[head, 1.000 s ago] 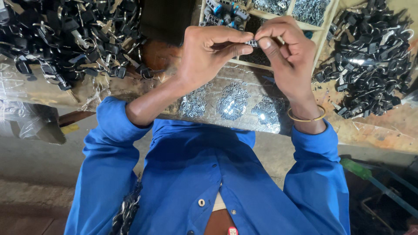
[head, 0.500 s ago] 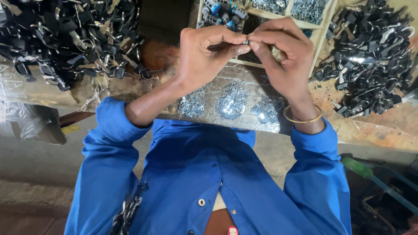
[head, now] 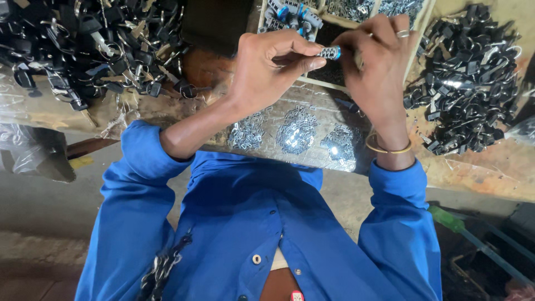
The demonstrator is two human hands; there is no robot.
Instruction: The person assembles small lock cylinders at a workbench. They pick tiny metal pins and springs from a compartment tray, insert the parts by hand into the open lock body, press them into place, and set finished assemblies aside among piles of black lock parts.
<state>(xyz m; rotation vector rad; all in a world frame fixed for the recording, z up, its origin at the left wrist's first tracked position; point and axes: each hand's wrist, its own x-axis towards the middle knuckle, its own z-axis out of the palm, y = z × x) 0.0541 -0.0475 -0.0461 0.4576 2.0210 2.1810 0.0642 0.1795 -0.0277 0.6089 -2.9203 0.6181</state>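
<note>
I pinch a small metal piece [head: 330, 52] with a blue end between the fingers of my left hand [head: 266, 69] and my right hand [head: 374, 67], both closed on it, held above the bench [head: 479, 170]. Below my hands, at six o'clock, three little heaps of shiny metal bits [head: 296, 131] lie on clear plastic. A pile of black parts [head: 83, 44] sits at nine o'clock, another black pile [head: 468, 78] at three o'clock. A compartment tray [head: 345, 11] lies at twelve o'clock.
</note>
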